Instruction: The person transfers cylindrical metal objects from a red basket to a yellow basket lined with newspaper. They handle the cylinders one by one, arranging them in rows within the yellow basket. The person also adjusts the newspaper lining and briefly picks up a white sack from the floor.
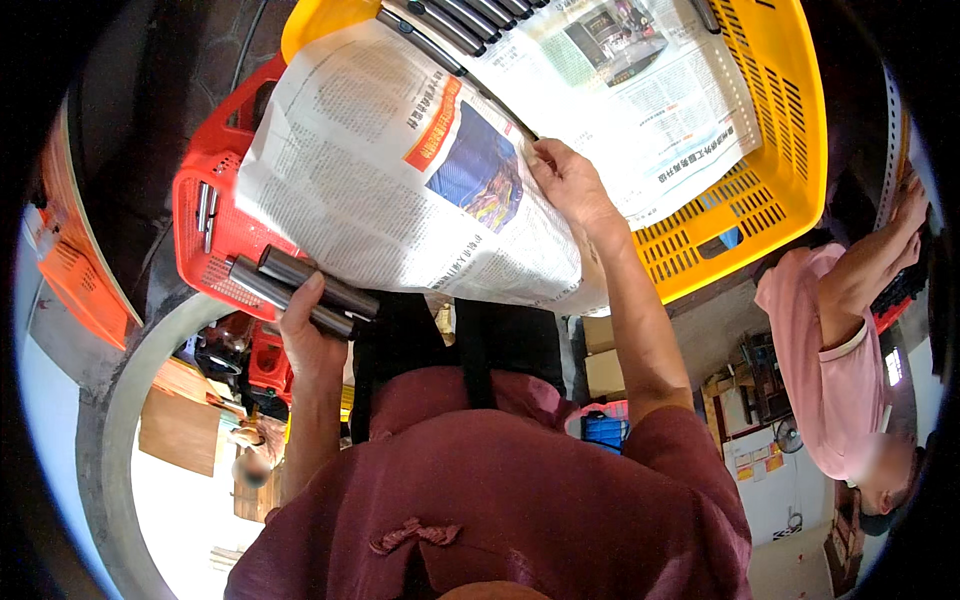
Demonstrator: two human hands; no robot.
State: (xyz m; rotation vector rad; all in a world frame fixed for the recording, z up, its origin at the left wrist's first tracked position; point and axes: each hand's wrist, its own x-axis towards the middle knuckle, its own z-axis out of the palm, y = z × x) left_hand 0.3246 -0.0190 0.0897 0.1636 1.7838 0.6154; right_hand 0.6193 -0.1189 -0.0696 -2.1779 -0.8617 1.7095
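My left hand [313,335] is closed around two dark metal tubes [352,299], held side by side over the near corner of a red plastic basket [188,235]. My right hand [575,185] pinches the edge of a newspaper sheet [340,140], which is lifted and spreads leftward over part of the red basket. The sheet reaches into a yellow slotted basket [805,190], where a second newspaper page [690,110] lies flat. Several similar dark tubes [445,25] lie in a row on the paper at the far side. A few shiny tubes [207,215] show in the red basket.
An orange basket [80,285] stands at the far left. To the right, another person in a pink shirt [815,350] has an arm stretched out. A further person [262,450] is at the lower left. A fan [788,435] is in the background.
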